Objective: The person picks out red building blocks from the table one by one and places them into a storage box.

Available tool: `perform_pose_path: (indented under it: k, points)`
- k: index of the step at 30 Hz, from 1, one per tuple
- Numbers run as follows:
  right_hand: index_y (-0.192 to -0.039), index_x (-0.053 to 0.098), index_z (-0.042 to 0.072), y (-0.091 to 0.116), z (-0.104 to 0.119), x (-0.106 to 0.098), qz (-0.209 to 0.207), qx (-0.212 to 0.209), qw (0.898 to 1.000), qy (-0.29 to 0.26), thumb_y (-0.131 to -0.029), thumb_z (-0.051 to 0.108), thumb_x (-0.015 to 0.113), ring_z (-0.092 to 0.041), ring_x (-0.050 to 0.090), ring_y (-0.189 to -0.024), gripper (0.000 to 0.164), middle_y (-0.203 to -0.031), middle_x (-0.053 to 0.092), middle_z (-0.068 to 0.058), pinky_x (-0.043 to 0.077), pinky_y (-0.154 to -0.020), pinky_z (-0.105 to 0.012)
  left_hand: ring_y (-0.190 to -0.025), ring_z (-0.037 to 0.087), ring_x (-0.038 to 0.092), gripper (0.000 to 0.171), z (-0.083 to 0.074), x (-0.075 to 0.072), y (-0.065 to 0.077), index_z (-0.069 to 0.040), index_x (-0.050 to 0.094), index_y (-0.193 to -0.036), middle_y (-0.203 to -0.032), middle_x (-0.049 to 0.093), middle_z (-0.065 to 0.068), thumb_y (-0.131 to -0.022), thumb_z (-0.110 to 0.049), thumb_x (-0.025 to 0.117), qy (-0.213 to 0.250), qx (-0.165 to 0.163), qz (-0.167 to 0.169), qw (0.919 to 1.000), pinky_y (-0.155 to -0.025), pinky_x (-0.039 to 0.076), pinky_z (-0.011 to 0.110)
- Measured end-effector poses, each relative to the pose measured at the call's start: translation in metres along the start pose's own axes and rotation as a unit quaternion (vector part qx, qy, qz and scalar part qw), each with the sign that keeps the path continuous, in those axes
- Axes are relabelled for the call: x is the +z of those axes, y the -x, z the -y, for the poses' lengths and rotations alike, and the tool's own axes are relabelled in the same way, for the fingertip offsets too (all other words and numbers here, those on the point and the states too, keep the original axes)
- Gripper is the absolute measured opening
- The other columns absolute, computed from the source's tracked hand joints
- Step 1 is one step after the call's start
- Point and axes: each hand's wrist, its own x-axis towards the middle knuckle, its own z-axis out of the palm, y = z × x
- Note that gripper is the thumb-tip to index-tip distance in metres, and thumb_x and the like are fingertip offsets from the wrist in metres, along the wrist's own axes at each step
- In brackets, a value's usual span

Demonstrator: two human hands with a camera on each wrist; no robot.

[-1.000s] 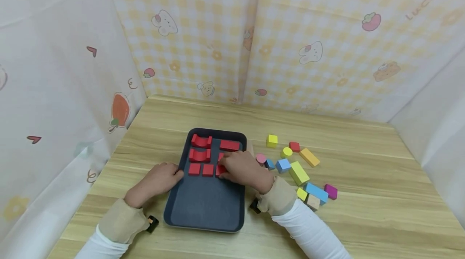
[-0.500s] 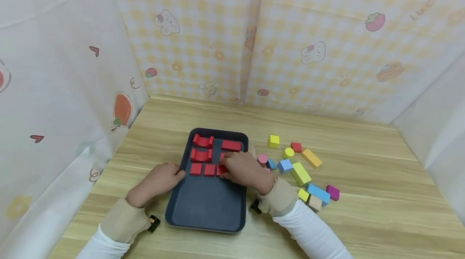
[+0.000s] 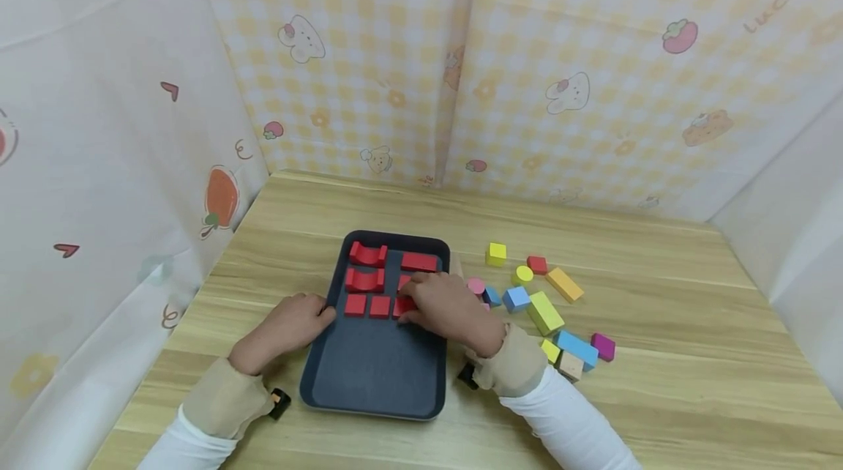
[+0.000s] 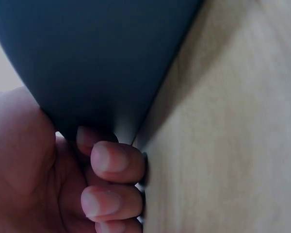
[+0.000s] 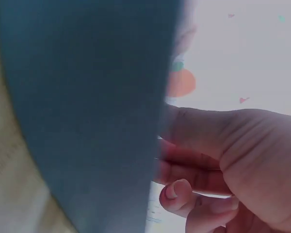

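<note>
A dark grey tray (image 3: 372, 375) lies on the table, with red blocks in its far half: two arched blocks (image 3: 365, 280), a long flat block (image 3: 418, 262) and several small square ones, including one square block (image 3: 356, 305) at the left. My left hand (image 3: 296, 323) grips the tray's left rim; in the left wrist view its curled fingers (image 4: 119, 162) are against the tray wall. My right hand (image 3: 451, 309) reaches over the right rim and pinches a red block (image 3: 403, 306) at the row's right end. Another red block behind it is partly covered by that hand. The right wrist view hides the fingertips behind the tray wall.
Right of the tray lie loose coloured blocks: a yellow cube (image 3: 497, 254), a small red block (image 3: 536, 265), an orange bar (image 3: 564, 285), a yellow-green block (image 3: 545, 313), a blue block (image 3: 576, 350), a purple one (image 3: 603, 347) and others. A patterned curtain (image 3: 395, 53) stands behind the table.
The view has shifted slightly. The right hand's fingers have barely moved at the red block; the left hand stays on the rim.
</note>
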Motion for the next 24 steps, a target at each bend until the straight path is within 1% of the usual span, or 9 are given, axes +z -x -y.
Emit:
perform_pose_path:
  k: [6, 10, 12, 15, 19, 24]
  points:
    - [-0.104, 0.069, 0.013, 0.012, -0.013, -0.014, -0.035, 0.016, 0.999, 0.003, -0.080, 0.042, 0.066, -0.009, 0.057, -0.072, 0.037, -0.092, 0.064, 0.000, 0.048, -0.061, -0.023, -0.044, 0.015, 0.038, 0.036, 0.000, 0.000, -0.001, -0.014, 0.043, -0.054, -0.050, 0.041, 0.000, -0.090, -0.018, 0.042, -0.001, -0.001, 0.000, 1.0000, -0.046, 0.032, 0.029]
    - [-0.104, 0.069, 0.010, 0.021, -0.023, -0.022, -0.056, 0.034, 0.998, -0.006, -0.080, 0.038, 0.068, -0.010, 0.057, -0.074, 0.036, -0.092, 0.065, -0.002, 0.050, -0.065, -0.024, -0.043, 0.015, 0.038, 0.037, 0.000, 0.000, 0.000, -0.014, 0.043, -0.054, -0.050, 0.041, 0.000, -0.091, -0.018, 0.043, 0.002, -0.002, 0.000, 1.0000, -0.045, 0.032, 0.029]
    - [-0.103, 0.069, 0.010, 0.026, -0.028, -0.026, -0.066, 0.046, 0.997, -0.011, -0.080, 0.035, 0.069, -0.010, 0.056, -0.071, 0.034, -0.091, 0.065, -0.003, 0.050, -0.063, -0.025, -0.043, 0.014, 0.038, 0.037, 0.000, 0.000, 0.000, -0.014, 0.043, -0.054, -0.050, 0.041, 0.000, -0.090, -0.018, 0.043, 0.003, -0.002, -0.001, 1.0000, -0.045, 0.032, 0.029]
    - [-0.103, 0.069, 0.011, 0.034, -0.036, -0.031, -0.074, 0.072, 0.995, -0.006, -0.079, 0.033, 0.069, -0.010, 0.057, -0.067, 0.032, -0.091, 0.065, -0.003, 0.048, -0.057, -0.025, -0.043, 0.014, 0.038, 0.037, -0.001, 0.001, 0.000, -0.014, 0.042, -0.054, -0.050, 0.040, 0.000, -0.090, -0.018, 0.043, 0.006, -0.002, -0.001, 1.0000, -0.045, 0.032, 0.029]
    - [-0.102, 0.068, 0.011, 0.046, -0.051, -0.033, -0.085, 0.098, 0.991, 0.003, -0.079, 0.033, 0.070, -0.013, 0.059, -0.066, 0.032, -0.089, 0.065, -0.002, 0.047, -0.052, -0.027, -0.043, 0.014, 0.037, 0.037, -0.001, 0.000, 0.001, -0.014, 0.042, -0.054, -0.050, 0.040, 0.000, -0.090, -0.018, 0.043, 0.007, -0.003, -0.001, 1.0000, -0.045, 0.032, 0.029]
    - [-0.098, 0.069, 0.010, 0.059, -0.074, -0.030, -0.113, 0.110, 0.987, 0.010, -0.078, 0.033, 0.071, -0.016, 0.060, -0.069, 0.030, -0.085, 0.065, -0.003, 0.050, -0.055, -0.033, -0.044, 0.014, 0.037, 0.037, -0.002, -0.001, 0.001, -0.014, 0.041, -0.053, -0.050, 0.039, 0.000, -0.090, -0.017, 0.043, 0.002, -0.004, -0.002, 1.0000, -0.046, 0.031, 0.029]
